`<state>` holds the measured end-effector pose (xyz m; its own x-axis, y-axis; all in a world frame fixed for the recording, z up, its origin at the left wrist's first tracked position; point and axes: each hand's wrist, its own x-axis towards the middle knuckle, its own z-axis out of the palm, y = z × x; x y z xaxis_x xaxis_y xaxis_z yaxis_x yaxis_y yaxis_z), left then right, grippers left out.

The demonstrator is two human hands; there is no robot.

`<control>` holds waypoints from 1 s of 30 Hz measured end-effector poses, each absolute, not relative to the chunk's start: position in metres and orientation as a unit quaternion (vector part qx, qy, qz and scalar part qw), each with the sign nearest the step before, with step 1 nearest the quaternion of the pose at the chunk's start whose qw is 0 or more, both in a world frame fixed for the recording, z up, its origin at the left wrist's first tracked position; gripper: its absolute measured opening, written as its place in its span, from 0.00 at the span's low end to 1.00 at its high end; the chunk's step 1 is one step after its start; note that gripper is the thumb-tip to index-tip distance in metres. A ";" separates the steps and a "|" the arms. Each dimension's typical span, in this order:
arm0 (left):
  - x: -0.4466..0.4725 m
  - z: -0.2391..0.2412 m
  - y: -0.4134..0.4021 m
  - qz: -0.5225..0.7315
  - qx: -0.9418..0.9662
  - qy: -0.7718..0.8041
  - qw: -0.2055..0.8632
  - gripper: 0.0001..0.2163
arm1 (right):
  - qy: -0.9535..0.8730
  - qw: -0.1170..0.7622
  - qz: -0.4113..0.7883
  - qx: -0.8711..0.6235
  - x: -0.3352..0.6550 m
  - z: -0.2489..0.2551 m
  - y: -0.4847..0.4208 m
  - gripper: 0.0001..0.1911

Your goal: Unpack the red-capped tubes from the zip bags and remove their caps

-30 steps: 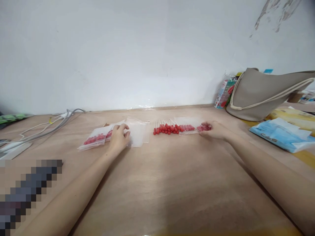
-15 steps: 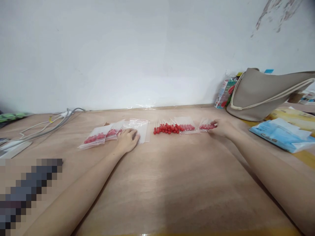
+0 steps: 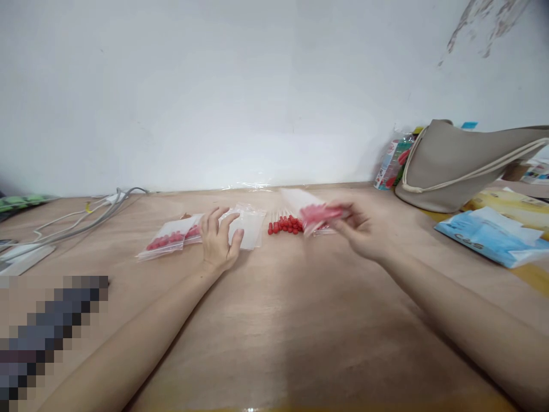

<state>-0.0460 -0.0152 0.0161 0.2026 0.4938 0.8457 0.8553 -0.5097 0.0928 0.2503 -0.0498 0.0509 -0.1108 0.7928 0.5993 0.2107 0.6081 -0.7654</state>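
I have the right hand [image 3: 364, 232] right of centre in the frame, thumb and fingers pinching a small clear bag of red pieces [image 3: 315, 214]. That bag is tilted and smeared by motion blur, its pale end pointing up and left. It overlaps the right part of the loose red-tipped sticks [image 3: 283, 225], which lie in a row near the middle of the frame, pale shafts toward the wall [image 3: 214, 97]. Below the pinched bag I can see a sliver of more red and clear plastic, mostly hidden.

Left of centre, the left hand [image 3: 218, 243] has its fingers spread and slightly bent, grasping nothing that I can see. It is over or just beside the flat clear bags [image 3: 251, 226]; I can't tell from here whether the fingertips touch them. Left of it, filled bags [image 3: 165, 239] with red contents lie overlapping on the wooden tabletop [image 3: 257, 320].

At the right side of the frame I see a grey bag [image 3: 446, 166] with a cream cord, with a blue packet [image 3: 480, 234] and a yellow packet [image 3: 510, 206] in front of it. Grey and white cables [image 3: 114, 209] run along the left, and a pixelated dark object [image 3: 51, 332] fills the lower left.
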 end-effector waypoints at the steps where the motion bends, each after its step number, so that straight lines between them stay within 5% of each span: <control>1: -0.044 0.019 -0.021 -0.466 -0.764 -0.405 0.185 0.15 | -0.731 0.518 0.309 -0.318 0.243 0.046 -0.056 0.14; 4: -0.034 0.029 -0.037 -0.489 -0.818 -0.294 0.075 0.17 | -0.783 0.384 0.432 -0.232 0.229 0.026 -0.067 0.11; 7: -0.021 0.033 -0.049 -0.375 -0.896 -0.230 -0.066 0.16 | -0.779 0.277 0.527 -0.195 0.223 0.011 -0.067 0.10; 12: -0.004 0.024 -0.063 -0.207 -0.943 -0.194 -0.174 0.34 | -0.680 0.297 0.628 -0.234 0.220 0.007 -0.061 0.16; 16: 0.001 0.017 -0.068 -0.201 -0.929 -0.266 -0.160 0.30 | -0.540 0.371 0.673 -0.343 0.220 0.010 -0.061 0.26; 21: 0.006 0.013 -0.076 -0.218 -0.895 -0.376 -0.100 0.23 | -0.518 0.328 0.648 -0.452 0.216 0.012 -0.063 0.26; 30: 0.016 0.019 -0.082 -0.242 -0.881 -0.407 -0.003 0.10 | -0.451 0.377 0.638 -0.498 0.210 0.014 -0.066 0.31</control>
